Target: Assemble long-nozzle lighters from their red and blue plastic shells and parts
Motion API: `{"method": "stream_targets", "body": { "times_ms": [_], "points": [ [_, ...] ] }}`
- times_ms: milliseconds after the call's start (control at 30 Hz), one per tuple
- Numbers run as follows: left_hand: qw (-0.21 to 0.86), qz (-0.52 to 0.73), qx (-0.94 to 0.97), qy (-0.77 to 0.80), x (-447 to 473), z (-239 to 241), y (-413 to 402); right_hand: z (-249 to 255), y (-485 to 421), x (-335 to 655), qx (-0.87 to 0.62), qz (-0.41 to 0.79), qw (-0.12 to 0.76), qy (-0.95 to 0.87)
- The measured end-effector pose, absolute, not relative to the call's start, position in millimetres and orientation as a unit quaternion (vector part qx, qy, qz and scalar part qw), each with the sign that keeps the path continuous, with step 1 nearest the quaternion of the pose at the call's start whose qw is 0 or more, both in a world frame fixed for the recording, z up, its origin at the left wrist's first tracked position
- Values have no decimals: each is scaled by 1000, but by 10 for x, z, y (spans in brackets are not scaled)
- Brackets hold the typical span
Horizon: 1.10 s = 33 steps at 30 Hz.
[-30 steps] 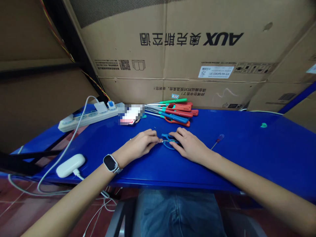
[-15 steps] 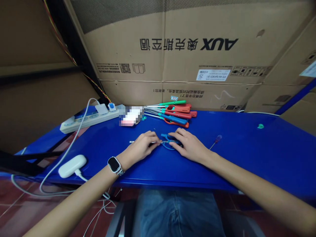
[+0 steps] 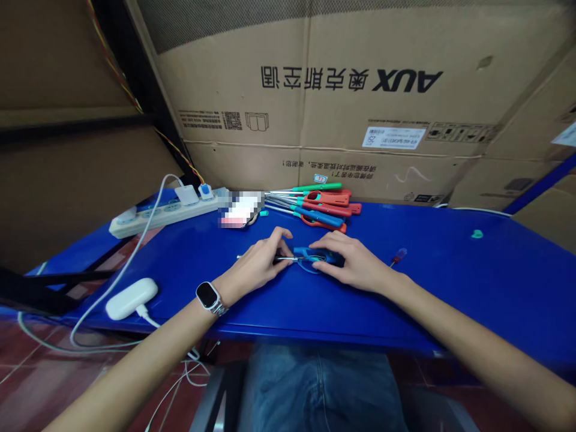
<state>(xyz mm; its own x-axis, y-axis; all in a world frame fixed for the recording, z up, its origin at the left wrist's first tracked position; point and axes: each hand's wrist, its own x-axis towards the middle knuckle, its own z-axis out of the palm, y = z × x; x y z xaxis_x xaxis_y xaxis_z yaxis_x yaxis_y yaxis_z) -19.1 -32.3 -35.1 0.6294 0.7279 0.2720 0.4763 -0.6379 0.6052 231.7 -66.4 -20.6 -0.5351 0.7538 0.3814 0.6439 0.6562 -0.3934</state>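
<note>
A blue long-nosed lighter (image 3: 308,252) lies low over the blue table, its metal tube pointing left and its blue body to the right. My left hand (image 3: 258,261) is closed around the tube near the body, thumb below and index finger arched above; the tube's tip shows left of the hand. My right hand (image 3: 353,258) grips the body, thumb on the near side and fingers on the far side. Thin metal and teal parts show in the body between the hands. The right fingers hide its rear end in part.
Several coloured long-nosed lighters (image 3: 326,207) lie piled at the back against a cardboard sheet (image 3: 337,120). A screwdriver (image 3: 399,256) is right of my right hand. A teal piece (image 3: 477,234) lies far right. At left are a power strip (image 3: 166,213) and a white case (image 3: 132,298) with a cable.
My left index finger has lifted and arched higher above the tube. The right hand has shifted slightly right, and more of the lighter's body shows. The whole view has moved a little.
</note>
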Motion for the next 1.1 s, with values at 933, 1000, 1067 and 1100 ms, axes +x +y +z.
{"method": "stream_targets", "body": {
  "times_ms": [933, 1000, 1067, 1100],
  "points": [
    [164, 230, 896, 344, -177, -337, -345, -317, -794, 2191, -422, 58, 193, -884],
    [165, 232, 898, 334, -165, -336, -333, -321, -776, 2194, -428, 69, 193, -880],
    [176, 228, 900, 327, -150, -333, -306, -329, -764, 2190, -437, 77, 203, -873],
    [182, 223, 901, 325, -141, -330, -288, -331, -762, 2185, -441, 81, 208, -869]
  ]
}}
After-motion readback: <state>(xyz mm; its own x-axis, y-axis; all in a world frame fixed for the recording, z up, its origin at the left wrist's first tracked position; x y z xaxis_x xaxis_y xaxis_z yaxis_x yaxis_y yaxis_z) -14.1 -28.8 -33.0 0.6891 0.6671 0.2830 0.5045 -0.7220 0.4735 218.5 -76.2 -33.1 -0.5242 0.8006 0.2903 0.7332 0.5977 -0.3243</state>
